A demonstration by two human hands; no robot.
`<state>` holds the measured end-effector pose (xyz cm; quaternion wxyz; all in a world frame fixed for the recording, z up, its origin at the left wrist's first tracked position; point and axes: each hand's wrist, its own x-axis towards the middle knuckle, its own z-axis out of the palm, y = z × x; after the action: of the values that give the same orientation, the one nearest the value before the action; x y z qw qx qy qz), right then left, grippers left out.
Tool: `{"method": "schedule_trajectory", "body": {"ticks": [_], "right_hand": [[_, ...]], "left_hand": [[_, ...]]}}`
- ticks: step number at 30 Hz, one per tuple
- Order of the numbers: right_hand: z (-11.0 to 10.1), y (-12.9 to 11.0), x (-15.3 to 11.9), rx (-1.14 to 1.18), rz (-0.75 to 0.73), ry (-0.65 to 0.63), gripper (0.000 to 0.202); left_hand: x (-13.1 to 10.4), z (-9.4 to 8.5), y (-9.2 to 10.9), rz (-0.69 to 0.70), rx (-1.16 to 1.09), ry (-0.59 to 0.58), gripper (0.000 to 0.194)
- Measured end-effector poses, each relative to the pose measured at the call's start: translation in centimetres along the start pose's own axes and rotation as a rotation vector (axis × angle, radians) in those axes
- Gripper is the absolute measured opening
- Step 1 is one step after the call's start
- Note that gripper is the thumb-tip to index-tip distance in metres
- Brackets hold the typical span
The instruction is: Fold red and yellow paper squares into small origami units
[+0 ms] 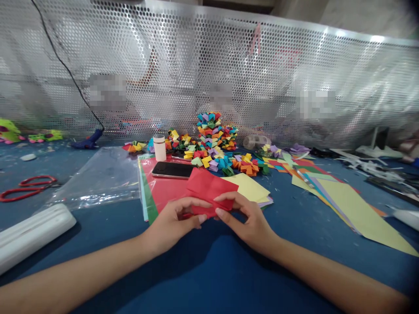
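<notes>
Between both hands is a small sheet of red paper (pixel 211 185), with crease lines showing and its lower edge bent up. My left hand (pixel 178 218) pinches the lower left part between thumb and fingers. On the lower right, my right hand (pixel 247 218) grips the same paper, its thumb tip near the left fingertips. Behind the paper lie a black phone (pixel 173 170) and larger red sheets (pixel 160 189) on top of a green one. Just right of the held paper is a stack of pale yellow sheets (pixel 250 187).
Colourful folded-paper pieces (pixel 212 131) stand at the back beside a white cylinder (pixel 159 148). To the left are red-handled scissors (pixel 29 187), a plastic sheet (pixel 104 174), a blue glue gun (pixel 87 140) and a long white device (pixel 36 233). Coloured paper strips (pixel 353 200) lie right. A perforated metal screen (pixel 183 56) rises behind.
</notes>
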<state>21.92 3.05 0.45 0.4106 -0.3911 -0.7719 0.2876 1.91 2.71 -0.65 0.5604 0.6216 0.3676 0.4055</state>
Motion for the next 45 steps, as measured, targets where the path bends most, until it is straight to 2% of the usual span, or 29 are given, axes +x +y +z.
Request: {"method": "schedule_trajectory", "body": {"ticks": [4,7,10,18,23,28,34,38,42,45], "right_hand": [[-0.4,-0.2,-0.1,0.000,-0.052,-0.034,0.026],[-0.4,-0.1,0.1,0.021,-0.014,0.015,0.032],[-0.3,0.2,0.3,0.043,0.031,0.099,0.029],[-0.6,0.2,0.5,0.100,0.042,0.162,0.020],[-0.9,0.3,0.4,0.065,-0.070,0.095,0.011],[-0.7,0.1,0.2,-0.024,-0.196,0.096,0.013],[-0.5,-0.2,0.4,-0.008,-0.244,-0.143,0.011],[-0.4,0.1,0.5,0.062,-0.153,-0.187,0.011],[-0.3,0.7,0.7,0.162,0.047,-0.139,0.019],[-0.2,0.9,0.9,0.276,0.124,-0.119,0.021]], "left_hand": [[-0.1,-0.1,0.3,-0.004,-0.002,0.035,0.024],[-0.1,-0.1,0.6,-0.011,-0.050,0.064,0.022],[-0.2,0.0,0.7,-0.028,-0.106,0.079,0.020],[0.1,-0.3,0.1,-0.022,-0.233,0.059,0.017],[0.0,-0.2,0.1,-0.044,-0.263,0.081,0.016],[0.1,-0.1,0.1,-0.036,-0.327,0.202,0.025],[0.2,-0.4,0.0,-0.040,-0.214,0.270,0.022],[0.0,-0.3,0.4,-0.097,-0.228,0.226,0.029],[0.0,-0.1,0.8,-0.122,-0.305,0.164,0.049],[0.1,-0.1,1.0,-0.113,-0.262,0.155,0.062]]}}
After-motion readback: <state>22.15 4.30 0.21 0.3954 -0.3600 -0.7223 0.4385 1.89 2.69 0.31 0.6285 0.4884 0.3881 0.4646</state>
